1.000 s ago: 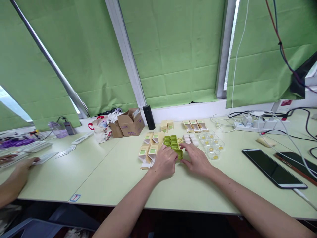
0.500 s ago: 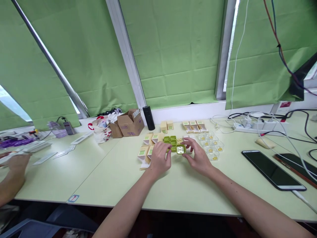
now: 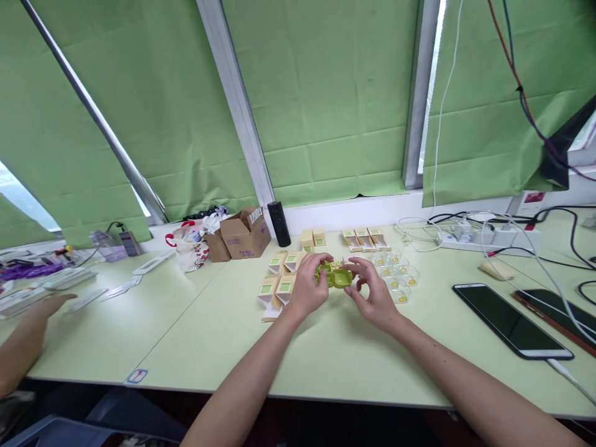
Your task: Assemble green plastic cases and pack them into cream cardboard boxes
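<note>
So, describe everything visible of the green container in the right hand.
The green container is a small, shallow, rounded square with a raised rim, smooth and plastic-looking. Its open side faces the camera, green inside. The right hand holds its right side between thumb and fingers; whether the left hand touches it is unclear.

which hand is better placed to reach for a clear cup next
Probably the right hand: it is nearer the clear cups, with the left hand beyond the green case. The right holds that case, though, so might need freeing first.
</note>
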`<state>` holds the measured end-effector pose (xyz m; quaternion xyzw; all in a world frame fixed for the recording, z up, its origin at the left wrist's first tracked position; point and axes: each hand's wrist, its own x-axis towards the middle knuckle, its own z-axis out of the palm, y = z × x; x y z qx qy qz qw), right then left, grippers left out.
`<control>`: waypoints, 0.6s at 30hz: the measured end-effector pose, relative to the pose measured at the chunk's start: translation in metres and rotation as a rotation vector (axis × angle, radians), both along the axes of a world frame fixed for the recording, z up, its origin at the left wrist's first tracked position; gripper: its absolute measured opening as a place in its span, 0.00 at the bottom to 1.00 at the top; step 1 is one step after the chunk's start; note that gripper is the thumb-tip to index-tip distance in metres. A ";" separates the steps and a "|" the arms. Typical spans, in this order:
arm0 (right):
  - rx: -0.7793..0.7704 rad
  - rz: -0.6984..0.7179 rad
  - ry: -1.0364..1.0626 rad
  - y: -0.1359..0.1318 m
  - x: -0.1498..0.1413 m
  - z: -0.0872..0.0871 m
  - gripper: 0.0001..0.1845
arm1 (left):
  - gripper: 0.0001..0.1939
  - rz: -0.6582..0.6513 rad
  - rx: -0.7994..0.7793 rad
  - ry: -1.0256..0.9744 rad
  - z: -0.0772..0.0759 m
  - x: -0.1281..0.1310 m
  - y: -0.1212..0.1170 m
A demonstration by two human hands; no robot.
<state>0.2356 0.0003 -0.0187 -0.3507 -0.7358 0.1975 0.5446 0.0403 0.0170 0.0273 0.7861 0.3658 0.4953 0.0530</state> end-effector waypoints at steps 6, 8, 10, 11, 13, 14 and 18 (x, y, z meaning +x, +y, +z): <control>-0.084 0.054 0.182 0.004 0.001 -0.001 0.23 | 0.23 -0.059 0.082 -0.018 -0.024 -0.005 -0.002; -0.128 0.074 0.222 0.005 0.001 -0.002 0.23 | 0.25 -0.065 0.098 0.001 -0.029 -0.006 -0.003; -0.181 0.088 0.253 0.007 0.001 -0.002 0.23 | 0.26 -0.060 0.110 0.007 -0.031 -0.005 -0.005; -0.207 0.095 0.268 0.007 0.000 -0.002 0.23 | 0.26 -0.061 0.117 0.011 -0.031 -0.005 -0.006; -0.248 0.106 0.295 0.008 0.000 -0.002 0.24 | 0.27 -0.077 0.138 0.031 -0.032 -0.003 -0.007; -0.264 0.109 0.304 0.008 0.000 -0.001 0.24 | 0.28 -0.091 0.150 0.048 -0.032 -0.002 -0.007; -0.317 0.109 0.322 0.008 -0.001 0.002 0.26 | 0.30 -0.104 0.175 0.108 -0.034 0.000 -0.008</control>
